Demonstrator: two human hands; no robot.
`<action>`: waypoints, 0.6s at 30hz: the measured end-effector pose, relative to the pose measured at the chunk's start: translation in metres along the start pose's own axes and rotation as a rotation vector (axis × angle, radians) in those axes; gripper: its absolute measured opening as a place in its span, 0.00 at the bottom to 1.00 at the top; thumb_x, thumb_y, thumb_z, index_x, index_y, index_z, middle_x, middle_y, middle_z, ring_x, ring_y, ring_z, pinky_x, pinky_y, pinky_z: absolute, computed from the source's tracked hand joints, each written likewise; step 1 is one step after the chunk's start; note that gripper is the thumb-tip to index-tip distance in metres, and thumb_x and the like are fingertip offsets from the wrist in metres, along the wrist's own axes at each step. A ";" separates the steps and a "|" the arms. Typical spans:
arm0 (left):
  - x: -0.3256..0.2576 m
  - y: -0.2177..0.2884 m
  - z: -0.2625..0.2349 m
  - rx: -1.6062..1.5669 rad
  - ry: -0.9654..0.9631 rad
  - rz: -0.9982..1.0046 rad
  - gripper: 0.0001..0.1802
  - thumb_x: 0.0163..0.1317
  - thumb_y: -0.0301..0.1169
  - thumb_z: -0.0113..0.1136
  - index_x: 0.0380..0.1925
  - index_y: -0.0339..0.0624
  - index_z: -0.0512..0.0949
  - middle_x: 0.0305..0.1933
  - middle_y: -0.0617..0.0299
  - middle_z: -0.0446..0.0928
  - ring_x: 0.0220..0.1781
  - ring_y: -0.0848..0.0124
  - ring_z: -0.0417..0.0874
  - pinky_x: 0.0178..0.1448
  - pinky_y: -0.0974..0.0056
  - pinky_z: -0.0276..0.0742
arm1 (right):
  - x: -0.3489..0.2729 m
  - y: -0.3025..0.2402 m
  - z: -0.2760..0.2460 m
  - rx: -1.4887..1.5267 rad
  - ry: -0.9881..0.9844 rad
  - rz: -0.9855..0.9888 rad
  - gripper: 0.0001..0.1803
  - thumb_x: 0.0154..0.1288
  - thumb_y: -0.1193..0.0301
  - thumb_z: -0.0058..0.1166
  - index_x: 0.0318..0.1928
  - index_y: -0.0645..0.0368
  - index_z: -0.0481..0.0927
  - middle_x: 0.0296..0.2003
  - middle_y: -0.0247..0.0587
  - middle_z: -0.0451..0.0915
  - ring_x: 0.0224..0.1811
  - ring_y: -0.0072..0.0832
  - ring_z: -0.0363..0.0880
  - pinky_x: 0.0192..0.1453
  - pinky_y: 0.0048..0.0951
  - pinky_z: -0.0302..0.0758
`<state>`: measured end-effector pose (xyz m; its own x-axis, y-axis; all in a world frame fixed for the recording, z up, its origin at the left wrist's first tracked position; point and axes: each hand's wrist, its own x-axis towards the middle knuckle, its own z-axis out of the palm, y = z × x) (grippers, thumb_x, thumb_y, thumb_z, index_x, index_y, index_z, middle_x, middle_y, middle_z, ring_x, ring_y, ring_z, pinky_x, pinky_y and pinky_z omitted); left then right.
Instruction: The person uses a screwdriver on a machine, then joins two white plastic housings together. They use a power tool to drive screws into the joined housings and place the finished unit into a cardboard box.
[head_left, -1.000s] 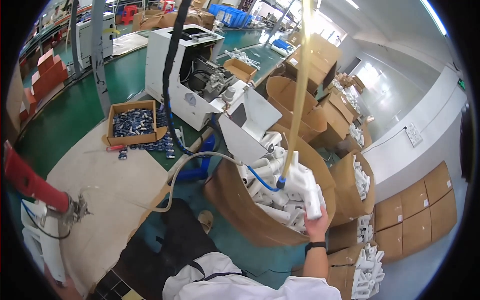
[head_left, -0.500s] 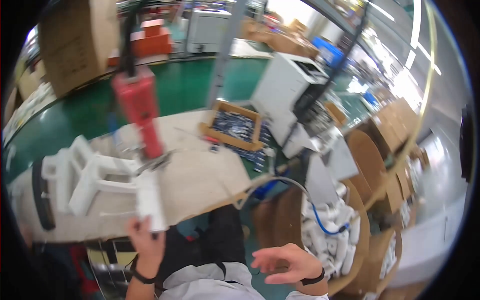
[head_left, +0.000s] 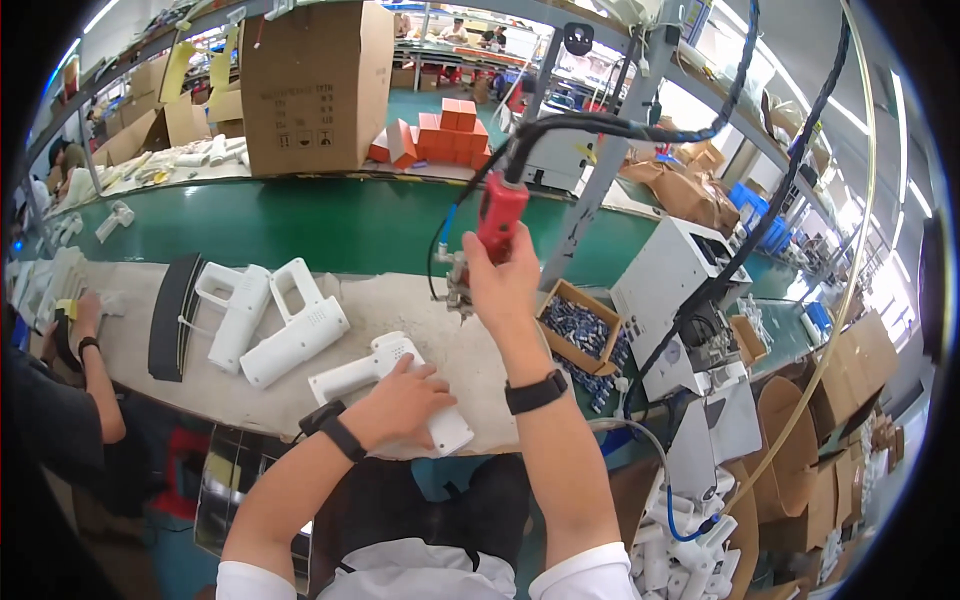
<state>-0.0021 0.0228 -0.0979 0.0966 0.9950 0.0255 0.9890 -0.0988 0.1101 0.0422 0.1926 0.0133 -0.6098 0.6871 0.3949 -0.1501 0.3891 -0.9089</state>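
My right hand (head_left: pixel 497 283) is wrapped round a red power screwdriver (head_left: pixel 500 212), which hangs from a thick black cable above the bench. Metal fittings (head_left: pixel 457 285) show beside its lower part, near the far side of my fingers. My left hand (head_left: pixel 405 400) lies across a white, gun-shaped plastic housing (head_left: pixel 395 350), its fingers spread over the top. The housing rests on its side near the bench's front edge, its middle partly covered by that hand. To its left lie two more white gun-shaped housings (head_left: pixel 295 340) (head_left: pixel 240 318).
Black curved strips (head_left: pixel 174 318) lie farther left. Beyond, a co-worker's hand (head_left: pixel 88 312) is at a yellow-and-black item. A cardboard tray (head_left: pixel 580 350) of small dark parts stands right, beside a white machine (head_left: pixel 665 285). A green belt (head_left: pixel 400 222) runs behind; white parts (head_left: pixel 690 545) fill a box lower right.
My right hand has risen from near my lap and taken hold of the red screwdriver. My left hand has shifted right and now lies spread over the housing. The view has turned left.
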 end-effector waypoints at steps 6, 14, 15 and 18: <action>0.027 -0.027 -0.001 -0.059 -0.092 -0.446 0.36 0.40 0.58 0.69 0.45 0.46 0.80 0.50 0.54 0.76 0.56 0.58 0.76 0.59 0.50 0.70 | -0.028 -0.026 -0.028 0.260 0.319 -0.238 0.16 0.62 0.74 0.59 0.49 0.63 0.72 0.29 0.34 0.78 0.25 0.18 0.74 0.26 0.21 0.68; 0.033 -0.028 0.010 -0.134 -0.032 -0.488 0.34 0.39 0.57 0.68 0.40 0.43 0.80 0.41 0.56 0.80 0.46 0.58 0.81 0.52 0.53 0.74 | -0.046 -0.043 -0.015 0.281 0.211 -0.055 0.06 0.65 0.73 0.56 0.35 0.63 0.76 0.16 0.32 0.73 0.12 0.18 0.69 0.16 0.19 0.63; 0.032 -0.026 0.009 -0.150 0.002 -0.484 0.32 0.40 0.56 0.68 0.39 0.44 0.80 0.40 0.56 0.81 0.45 0.59 0.82 0.51 0.52 0.73 | -0.043 -0.040 -0.009 0.280 0.202 -0.128 0.06 0.66 0.73 0.55 0.34 0.64 0.77 0.14 0.31 0.72 0.11 0.18 0.68 0.16 0.19 0.63; 0.031 -0.022 0.000 -0.123 -0.029 -0.485 0.30 0.41 0.55 0.67 0.38 0.44 0.80 0.40 0.56 0.81 0.45 0.59 0.82 0.50 0.52 0.73 | -0.036 -0.018 0.004 0.195 0.215 -0.243 0.07 0.66 0.73 0.54 0.32 0.65 0.77 0.14 0.32 0.72 0.11 0.18 0.68 0.16 0.19 0.62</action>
<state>-0.0205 0.0556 -0.0999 -0.3660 0.9267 -0.0853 0.9006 0.3758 0.2186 0.0642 0.1584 0.0147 -0.3640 0.7103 0.6024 -0.4283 0.4467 -0.7855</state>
